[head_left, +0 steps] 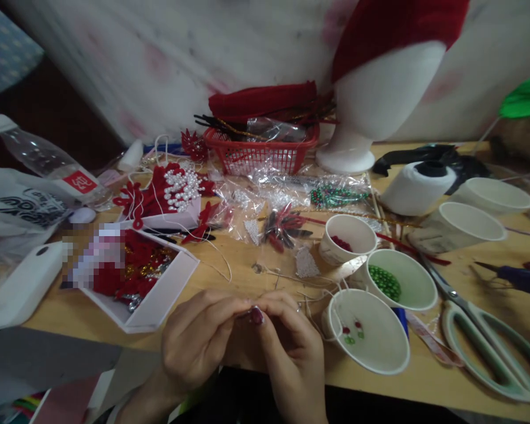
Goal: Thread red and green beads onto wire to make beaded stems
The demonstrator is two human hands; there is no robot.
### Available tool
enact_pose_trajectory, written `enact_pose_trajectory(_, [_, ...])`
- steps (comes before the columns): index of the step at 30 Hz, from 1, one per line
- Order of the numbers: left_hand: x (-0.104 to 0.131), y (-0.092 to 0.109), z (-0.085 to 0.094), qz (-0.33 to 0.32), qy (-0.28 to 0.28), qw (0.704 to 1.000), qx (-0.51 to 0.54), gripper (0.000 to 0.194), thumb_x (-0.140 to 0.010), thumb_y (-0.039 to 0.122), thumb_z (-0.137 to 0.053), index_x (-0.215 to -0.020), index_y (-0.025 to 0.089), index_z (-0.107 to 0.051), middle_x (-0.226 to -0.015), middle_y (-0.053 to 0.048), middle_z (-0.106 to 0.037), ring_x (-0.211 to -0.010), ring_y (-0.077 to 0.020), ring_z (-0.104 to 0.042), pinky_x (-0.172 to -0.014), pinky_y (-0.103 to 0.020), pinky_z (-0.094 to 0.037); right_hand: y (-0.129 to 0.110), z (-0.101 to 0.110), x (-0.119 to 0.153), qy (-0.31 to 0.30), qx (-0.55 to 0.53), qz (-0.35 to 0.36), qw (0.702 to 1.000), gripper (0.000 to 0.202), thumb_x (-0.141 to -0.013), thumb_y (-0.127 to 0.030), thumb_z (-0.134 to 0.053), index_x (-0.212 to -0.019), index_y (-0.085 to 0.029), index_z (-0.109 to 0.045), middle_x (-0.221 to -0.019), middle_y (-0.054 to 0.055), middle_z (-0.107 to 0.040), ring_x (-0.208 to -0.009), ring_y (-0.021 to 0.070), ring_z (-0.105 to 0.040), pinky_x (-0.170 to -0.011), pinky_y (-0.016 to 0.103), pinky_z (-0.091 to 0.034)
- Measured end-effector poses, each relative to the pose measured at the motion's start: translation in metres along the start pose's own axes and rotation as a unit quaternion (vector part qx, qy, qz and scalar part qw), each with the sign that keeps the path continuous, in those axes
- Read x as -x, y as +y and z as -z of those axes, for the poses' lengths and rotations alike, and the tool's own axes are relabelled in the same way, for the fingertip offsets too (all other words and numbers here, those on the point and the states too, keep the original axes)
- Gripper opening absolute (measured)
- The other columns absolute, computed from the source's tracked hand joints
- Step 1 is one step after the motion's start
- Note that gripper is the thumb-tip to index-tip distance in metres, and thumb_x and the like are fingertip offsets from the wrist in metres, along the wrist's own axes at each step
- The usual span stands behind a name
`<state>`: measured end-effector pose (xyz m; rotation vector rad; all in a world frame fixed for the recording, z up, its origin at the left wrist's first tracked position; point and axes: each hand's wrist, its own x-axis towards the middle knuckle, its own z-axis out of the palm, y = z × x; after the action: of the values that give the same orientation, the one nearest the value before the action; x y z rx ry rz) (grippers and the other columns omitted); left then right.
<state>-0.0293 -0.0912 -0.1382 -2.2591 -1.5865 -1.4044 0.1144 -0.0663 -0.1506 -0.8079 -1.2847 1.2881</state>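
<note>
My left hand (198,333) and my right hand (289,347) meet at the fingertips just over the table's front edge. Both are closed in a pinch. Whatever lies between the fingers is too small and too hidden to name; a dark red spot at my right thumb tip looks like a painted nail. Close to the right hand stands a paper cup (371,365) holding a few red and green bead pieces. Behind it are a cup of green beads (384,282) and a cup of dark red beads (341,242). Thin white cord (307,294) lies beside the cups.
Left of my hands sits a white box (159,300) of red ornaments. Scissors (481,330) lie at the right, near a thread cone (417,188). Bagged beads (340,197), a red basket (260,156) and a white head form (375,100) stand farther back. A plastic bottle (48,156) leans at left.
</note>
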Motion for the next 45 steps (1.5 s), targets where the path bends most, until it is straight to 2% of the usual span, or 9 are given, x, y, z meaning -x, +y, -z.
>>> enact_pose_trajectory(14, [0.002,-0.007,-0.007,0.026,0.035,0.995,0.087,0.020,-0.088,0.007,-0.059,-0.096,0.022,-0.068,-0.075,0.001,-0.069,-0.066,-0.0116,-0.065,-0.061,-0.019,-0.052,0.003,-0.005,-0.001,0.036,-0.037,-0.048,0.998,0.007,-0.083,-0.022,-0.071,-0.078,-0.022,-0.074,-0.074,0.000,-0.063,-0.069,0.0128,-0.061,-0.062,0.021,-0.050])
enact_pose_trajectory(20, [-0.005,-0.001,-0.006,0.109,0.064,0.986,0.109,0.014,-0.088,0.013,-0.057,-0.082,0.021,-0.067,-0.068,0.001,-0.066,-0.058,-0.0123,-0.063,-0.056,-0.020,-0.052,-0.004,-0.010,-0.003,0.039,0.060,0.015,0.997,0.010,-0.084,-0.021,-0.067,-0.075,-0.020,-0.071,-0.072,0.001,-0.066,-0.068,0.0151,-0.062,-0.062,0.024,-0.049])
enact_pose_trajectory(22, [-0.012,0.002,-0.002,0.188,0.069,0.964,0.174,0.013,-0.090,0.022,-0.057,-0.080,0.020,-0.064,-0.064,0.002,-0.062,-0.052,-0.0111,-0.060,-0.051,-0.019,-0.051,-0.011,-0.014,-0.006,0.033,0.122,0.069,0.990,0.011,-0.086,-0.019,-0.064,-0.075,-0.020,-0.068,-0.073,0.001,-0.067,-0.071,0.0157,-0.063,-0.067,0.026,-0.049])
enact_pose_trajectory(26, [-0.033,0.003,0.014,0.322,0.108,0.878,0.338,0.021,-0.089,0.039,-0.062,-0.084,0.019,-0.062,-0.062,0.004,-0.057,-0.048,-0.0089,-0.055,-0.049,-0.019,-0.051,-0.023,-0.019,-0.014,0.014,0.233,0.156,0.960,0.012,-0.087,-0.015,-0.059,-0.078,-0.021,-0.064,-0.075,0.001,-0.065,-0.073,0.0172,-0.062,-0.070,0.030,-0.048])
enact_pose_trajectory(29, [-0.052,0.005,0.025,0.337,0.166,0.826,0.420,0.028,-0.079,0.043,-0.074,-0.083,0.017,-0.064,-0.066,0.004,-0.056,-0.051,-0.0068,-0.052,-0.048,-0.016,-0.050,-0.030,-0.020,-0.021,0.009,0.259,0.168,0.951,0.010,-0.085,-0.014,-0.059,-0.079,-0.020,-0.064,-0.078,0.003,-0.065,-0.076,0.0195,-0.062,-0.071,0.032,-0.048])
enact_pose_trajectory(32, [-0.065,0.010,0.030,0.342,0.192,0.798,0.457,0.035,-0.066,0.043,-0.084,-0.077,0.015,-0.064,-0.067,0.005,-0.056,-0.051,-0.0046,-0.048,-0.047,-0.014,-0.048,-0.039,-0.020,-0.026,0.008,0.285,0.173,0.943,0.010,-0.083,-0.012,-0.059,-0.078,-0.020,-0.062,-0.082,0.004,-0.064,-0.079,0.0208,-0.062,-0.072,0.033,-0.047])
enact_pose_trajectory(36, [-0.068,0.013,0.026,0.321,0.163,0.814,0.456,0.034,-0.070,0.043,-0.081,-0.079,0.015,-0.065,-0.065,0.005,-0.056,-0.053,-0.0055,-0.049,-0.050,-0.014,-0.051,-0.050,-0.016,-0.028,0.014,0.310,0.168,0.936,0.015,-0.079,-0.007,-0.056,-0.076,-0.021,-0.060,-0.084,0.004,-0.061,-0.079,0.0216,-0.059,-0.072,0.033,-0.044])
enact_pose_trajectory(41, [-0.067,0.016,0.021,0.280,0.066,0.887,0.362,0.026,-0.080,0.041,-0.070,-0.086,0.016,-0.067,-0.071,0.001,-0.063,-0.057,-0.0116,-0.060,-0.056,-0.023,-0.057,-0.059,-0.004,-0.030,0.024,0.296,0.132,0.946,0.020,-0.077,-0.003,-0.057,-0.084,-0.019,-0.066,-0.091,0.007,-0.065,-0.084,0.0249,-0.061,-0.077,0.038,-0.046])
enact_pose_trajectory(45, [-0.068,0.028,0.020,0.228,-0.025,0.932,0.280,0.017,-0.080,0.034,-0.065,-0.080,0.018,-0.071,-0.075,-0.003,-0.069,-0.058,-0.0157,-0.064,-0.053,-0.025,-0.057,-0.063,0.002,-0.025,0.000,0.229,0.106,0.968,0.019,-0.085,-0.015,-0.062,-0.102,-0.018,-0.068,-0.100,0.009,-0.072,-0.095,0.0251,-0.067,-0.085,0.038,-0.051])
